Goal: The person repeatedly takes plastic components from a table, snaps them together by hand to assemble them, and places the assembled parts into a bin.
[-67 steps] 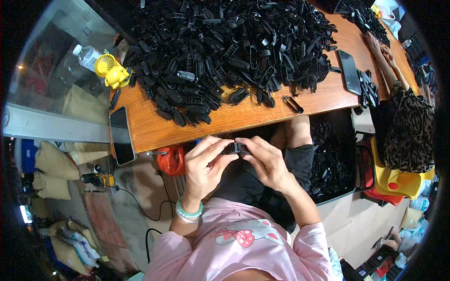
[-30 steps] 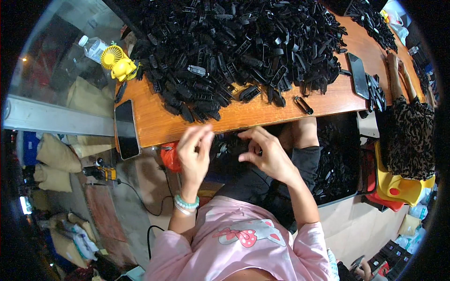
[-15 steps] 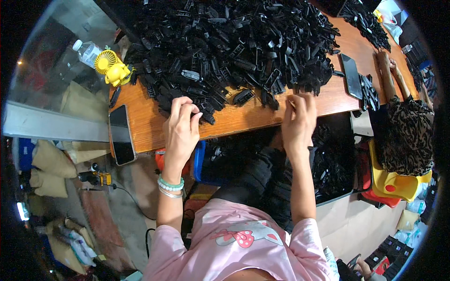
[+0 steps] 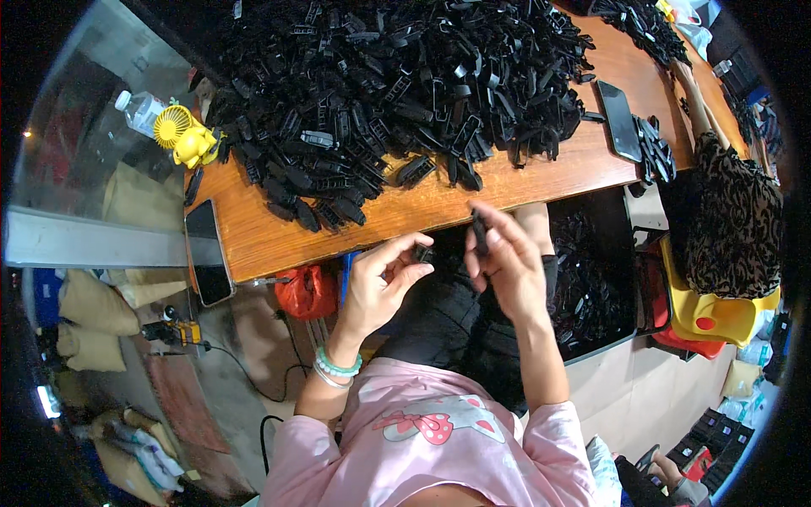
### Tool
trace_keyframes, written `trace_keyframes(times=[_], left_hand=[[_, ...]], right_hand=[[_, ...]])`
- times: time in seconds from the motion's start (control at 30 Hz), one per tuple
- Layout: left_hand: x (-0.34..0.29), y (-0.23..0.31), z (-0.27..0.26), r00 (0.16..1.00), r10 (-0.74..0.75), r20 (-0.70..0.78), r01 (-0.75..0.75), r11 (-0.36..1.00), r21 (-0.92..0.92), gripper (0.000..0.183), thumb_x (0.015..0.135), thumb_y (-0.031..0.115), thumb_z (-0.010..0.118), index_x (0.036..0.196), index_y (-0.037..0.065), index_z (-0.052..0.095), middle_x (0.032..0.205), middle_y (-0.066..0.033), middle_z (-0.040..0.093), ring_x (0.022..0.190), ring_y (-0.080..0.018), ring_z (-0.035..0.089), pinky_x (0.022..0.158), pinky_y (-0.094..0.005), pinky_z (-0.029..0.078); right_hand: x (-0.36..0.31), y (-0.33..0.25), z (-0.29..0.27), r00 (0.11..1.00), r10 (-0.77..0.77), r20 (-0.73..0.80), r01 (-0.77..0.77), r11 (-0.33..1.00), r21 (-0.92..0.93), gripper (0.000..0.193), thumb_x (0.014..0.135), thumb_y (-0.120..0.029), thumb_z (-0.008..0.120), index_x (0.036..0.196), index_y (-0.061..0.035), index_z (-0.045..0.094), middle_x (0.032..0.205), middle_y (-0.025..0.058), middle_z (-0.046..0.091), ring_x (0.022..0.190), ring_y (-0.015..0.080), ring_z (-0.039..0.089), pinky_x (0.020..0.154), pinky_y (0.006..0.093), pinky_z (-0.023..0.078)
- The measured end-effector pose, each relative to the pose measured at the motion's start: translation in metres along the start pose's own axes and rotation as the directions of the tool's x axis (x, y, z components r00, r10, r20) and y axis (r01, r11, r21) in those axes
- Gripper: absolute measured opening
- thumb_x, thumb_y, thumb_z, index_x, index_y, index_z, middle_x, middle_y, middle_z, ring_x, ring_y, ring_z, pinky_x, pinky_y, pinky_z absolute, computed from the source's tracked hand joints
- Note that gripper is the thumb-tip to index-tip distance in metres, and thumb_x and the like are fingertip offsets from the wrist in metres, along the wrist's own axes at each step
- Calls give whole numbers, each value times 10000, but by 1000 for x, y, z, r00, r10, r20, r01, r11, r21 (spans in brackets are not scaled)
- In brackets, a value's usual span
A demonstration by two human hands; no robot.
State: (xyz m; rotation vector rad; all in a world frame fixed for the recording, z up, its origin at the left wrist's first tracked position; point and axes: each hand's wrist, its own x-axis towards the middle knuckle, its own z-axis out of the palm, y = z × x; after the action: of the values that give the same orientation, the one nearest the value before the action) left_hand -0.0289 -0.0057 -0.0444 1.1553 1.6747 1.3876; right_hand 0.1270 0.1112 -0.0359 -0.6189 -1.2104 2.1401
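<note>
Over my lap, just in front of the table edge, my left hand (image 4: 382, 283) pinches a small black plastic piece (image 4: 424, 253) between thumb and fingertips. My right hand (image 4: 509, 264) grips a longer black plastic clip (image 4: 480, 233), held upright between thumb and fingers. A short gap separates the two pieces. Beyond both hands, a large heap of similar black plastic parts (image 4: 372, 93) covers much of the wooden table (image 4: 397, 211). A few loose parts lie at the heap's near edge.
Phones lie at the table's left edge (image 4: 208, 253) and right side (image 4: 619, 121). A yellow fan (image 4: 187, 139) stands by a bottle (image 4: 139, 110). Below right is a black bin of parts (image 4: 583, 296); a red bag (image 4: 306, 291) hangs below left. Another person's arm (image 4: 694, 101) reaches over the table.
Both hands have drawn back from the heap's near edge towards my lap and closer together. The black pieces in them now show clearly. The other person's arm has reached farther forward.
</note>
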Motion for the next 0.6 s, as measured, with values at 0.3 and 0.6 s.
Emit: trace_keyframes(times=[0.3, 0.6], left_hand=[[0, 16, -2, 996, 93, -11, -92, 991, 95, 291, 752, 53, 732, 1011, -32, 630, 861, -87, 604, 616, -113, 556, 540, -242, 436], [2, 27, -7, 945, 328, 17, -321, 912, 255, 252, 752, 70, 730, 958, -37, 632, 806, -80, 587, 552, -117, 531, 495, -248, 410]], right_hand=[[-14, -1, 14, 935, -195, 295, 346, 684, -643, 384, 850, 5, 549, 1230, 28, 499, 910, 161, 538, 835, 276, 561, 750, 328, 451], [-18, 8, 12, 848, -294, 440, 529, 461, -712, 543, 746, 113, 559, 1268, 37, 435, 865, 190, 508, 805, 370, 545, 715, 385, 465]])
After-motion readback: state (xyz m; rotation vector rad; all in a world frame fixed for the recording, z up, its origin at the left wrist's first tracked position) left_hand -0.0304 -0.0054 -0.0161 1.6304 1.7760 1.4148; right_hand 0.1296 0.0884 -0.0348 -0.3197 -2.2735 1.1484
